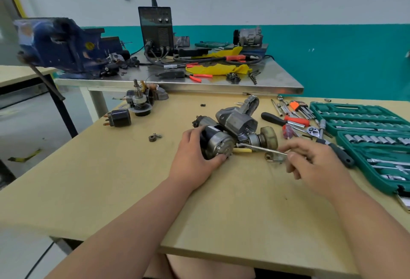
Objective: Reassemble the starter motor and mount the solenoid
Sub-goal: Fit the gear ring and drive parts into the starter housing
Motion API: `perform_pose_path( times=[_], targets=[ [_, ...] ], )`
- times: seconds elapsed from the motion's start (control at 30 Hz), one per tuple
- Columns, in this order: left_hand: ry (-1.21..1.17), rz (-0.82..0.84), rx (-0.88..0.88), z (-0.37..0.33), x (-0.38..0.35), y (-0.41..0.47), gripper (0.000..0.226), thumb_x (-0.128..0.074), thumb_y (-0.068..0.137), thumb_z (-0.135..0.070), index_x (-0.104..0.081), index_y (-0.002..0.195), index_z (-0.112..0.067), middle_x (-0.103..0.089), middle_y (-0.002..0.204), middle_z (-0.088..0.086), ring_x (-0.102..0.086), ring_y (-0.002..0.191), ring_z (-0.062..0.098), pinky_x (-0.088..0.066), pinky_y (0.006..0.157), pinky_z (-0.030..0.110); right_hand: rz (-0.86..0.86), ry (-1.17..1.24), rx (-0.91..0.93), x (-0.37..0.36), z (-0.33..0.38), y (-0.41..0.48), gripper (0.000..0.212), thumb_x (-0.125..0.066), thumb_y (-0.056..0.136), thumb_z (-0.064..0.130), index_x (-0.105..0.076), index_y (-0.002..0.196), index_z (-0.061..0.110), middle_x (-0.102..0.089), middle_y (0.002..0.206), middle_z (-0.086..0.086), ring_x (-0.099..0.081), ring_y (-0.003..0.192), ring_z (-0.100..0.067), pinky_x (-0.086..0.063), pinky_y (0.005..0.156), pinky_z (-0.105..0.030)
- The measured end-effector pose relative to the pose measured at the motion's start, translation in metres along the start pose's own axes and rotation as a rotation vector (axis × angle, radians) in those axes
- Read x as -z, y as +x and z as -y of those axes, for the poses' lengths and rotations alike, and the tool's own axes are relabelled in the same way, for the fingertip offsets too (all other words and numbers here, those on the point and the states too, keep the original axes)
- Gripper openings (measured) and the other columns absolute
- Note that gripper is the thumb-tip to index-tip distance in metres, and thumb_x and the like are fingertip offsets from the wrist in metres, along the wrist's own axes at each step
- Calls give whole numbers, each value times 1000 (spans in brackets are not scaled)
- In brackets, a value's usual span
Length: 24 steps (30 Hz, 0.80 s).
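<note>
The left grip point(195, 156) covers the near side of the motor point(218, 144), and the right grip point(310, 163) hides the end of the thin rod point(261, 148) it pinches. A small metal piece point(274, 158) beneath those fingers is too blurred to identify. The vise point(60, 43) at far left is smeared. The socket case point(346, 107) and a phone point(405, 204) run off the right edge; both forearms leave at the bottom.
</note>
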<state>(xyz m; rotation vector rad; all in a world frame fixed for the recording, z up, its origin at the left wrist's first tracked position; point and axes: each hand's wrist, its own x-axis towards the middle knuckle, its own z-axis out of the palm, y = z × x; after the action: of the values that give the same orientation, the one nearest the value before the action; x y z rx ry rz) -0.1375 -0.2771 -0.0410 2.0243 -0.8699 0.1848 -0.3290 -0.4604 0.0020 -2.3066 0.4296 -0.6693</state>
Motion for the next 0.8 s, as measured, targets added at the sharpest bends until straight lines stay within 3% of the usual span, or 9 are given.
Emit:
perform_pose_path(
  times=[0.1, 0.23, 0.3, 0.37, 0.47, 0.57, 0.63, 0.73, 0.8],
  targets=[
    [7, 5, 14, 3, 2, 0, 87, -80, 70, -50, -36, 142, -32, -32, 121, -19, -44, 112, 3, -35, 96, 17, 199, -205, 15, -3, -2, 3, 37, -55, 91, 10, -59, 86, 47, -64, 76, 22, -57, 69, 0, -44, 60, -22],
    [-39, 106, -65, 9, 12, -2, 85, -75, 70, -55, -37, 142, -33, -36, 123, -24, -38, 111, -9, -25, 89, -1, 385, -571, 149, -30, -3, 5, 3, -52, 89, 43, -53, 92, 43, -47, 102, 23, -54, 88, -3, -46, 75, -27],
    [-58, 114, -91, 14, 18, -2, 65, -69, 79, -50, -44, 137, -35, -46, 122, -25, -42, 110, -10, -28, 87, -2, 378, -669, 141, -33, -4, 6, 20, -46, 88, 56, -53, 97, 40, -40, 110, 22, -52, 92, -4, -44, 72, -27],
    [48, 2, -104, 25, 26, 6, 43, -62, 89, -39, -54, 130, -30, -55, 126, -16, -49, 116, 4, -35, 94, 12, 327, -722, 149, -33, -7, 9, 27, -41, 89, 59, -54, 103, 41, -40, 118, 22, -44, 105, -4, -39, 80, -25],
    [303, -163, 103, 52, 49, 28, 38, -56, 94, -28, -55, 131, -22, -50, 135, -1, -44, 124, 21, -36, 103, 31, 294, -787, 139, -37, -6, 10, 31, -35, 92, 58, -53, 111, 41, -43, 122, 20, -34, 115, -6, -33, 97, -27],
    [567, -37, 318, 83, 69, 49, 55, -54, 93, -38, -41, 144, -22, -39, 146, 5, -35, 132, 29, -31, 110, 41, 219, -768, 122, -48, -2, 13, 36, -33, 93, 53, -50, 119, 36, -42, 126, 15, -33, 120, -9, -30, 102, -30],
    [599, 38, 366, 95, 72, 63, 63, -53, 92, -46, -35, 148, -24, -34, 151, 6, -32, 136, 31, -29, 112, 43, 176, -704, 131, -58, 0, 16, 39, -34, 94, 50, -46, 127, 33, -40, 128, 13, -32, 122, -10, -28, 103, -29],
    [612, 137, 364, 98, 65, 81, 55, -50, 94, -47, -46, 143, -22, -44, 143, 9, -37, 131, 31, -32, 111, 42, 137, -616, 165, -67, -2, 22, 40, -37, 93, 46, -45, 129, 29, -42, 128, 11, -32, 122, -11, -27, 105, -29],
    [569, 116, 341, 96, 60, 84, 41, -50, 96, -38, -58, 132, -18, -51, 130, 9, -44, 122, 29, -38, 105, 40, 127, -572, 182, -69, -4, 27, 39, -39, 92, 44, -48, 126, 27, -44, 125, 11, -34, 120, -11, -29, 104, -29]
  ],
)
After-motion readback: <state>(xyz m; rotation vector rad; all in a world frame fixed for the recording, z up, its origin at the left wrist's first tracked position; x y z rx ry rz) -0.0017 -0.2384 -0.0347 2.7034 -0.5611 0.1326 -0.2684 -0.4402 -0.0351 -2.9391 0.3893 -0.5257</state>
